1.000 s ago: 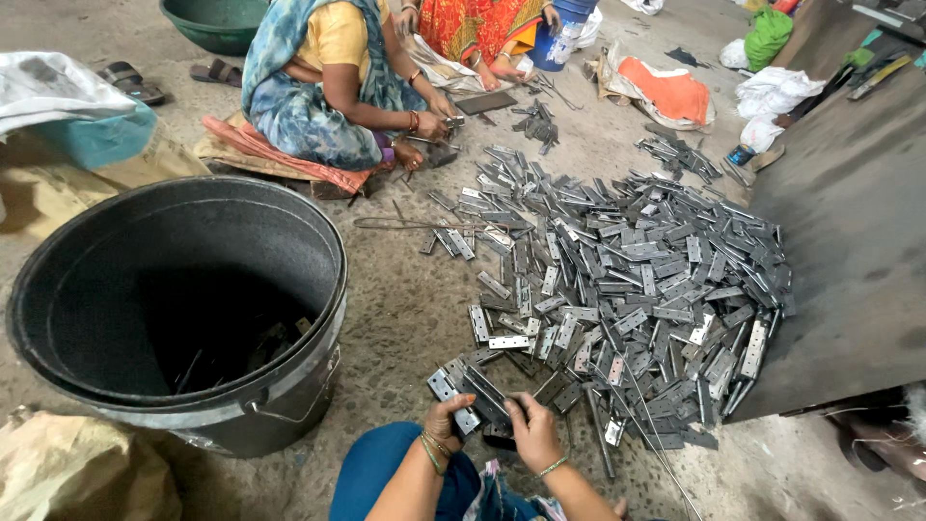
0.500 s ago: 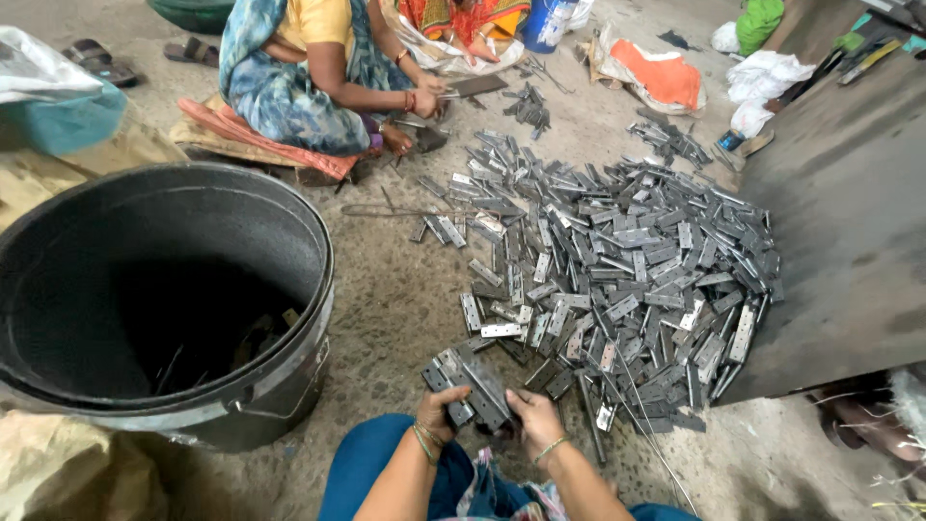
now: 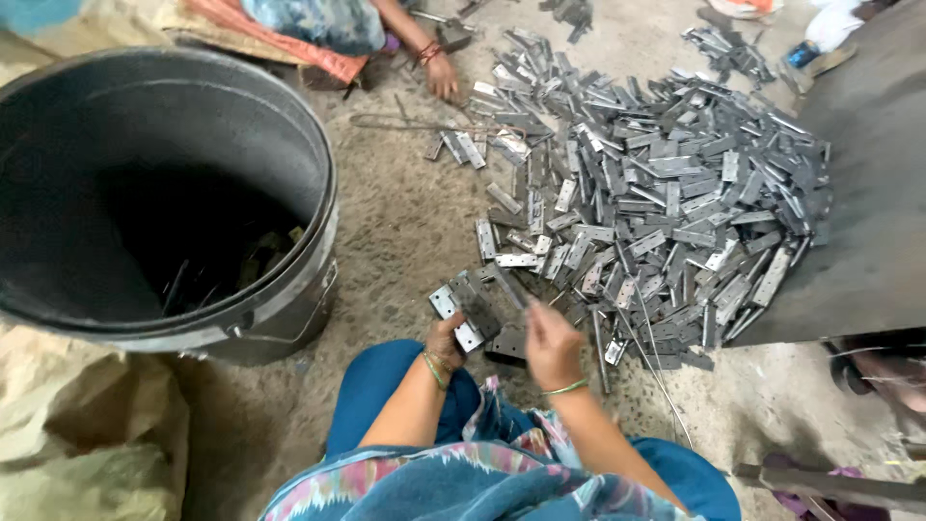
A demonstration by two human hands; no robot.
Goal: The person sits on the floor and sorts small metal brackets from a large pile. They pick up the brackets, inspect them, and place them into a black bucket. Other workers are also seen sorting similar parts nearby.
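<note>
The view has tipped closer over gritty concrete floor beside black tub.

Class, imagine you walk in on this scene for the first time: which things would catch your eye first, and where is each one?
A wide heap of grey metal hinges sprawls over the concrete floor, filling the centre and right. At left stands a big black bucket, dark inside. At the bottom, the left hand holds a hinge and the right hand grips a thin pin at the heap's near edge.
</note>
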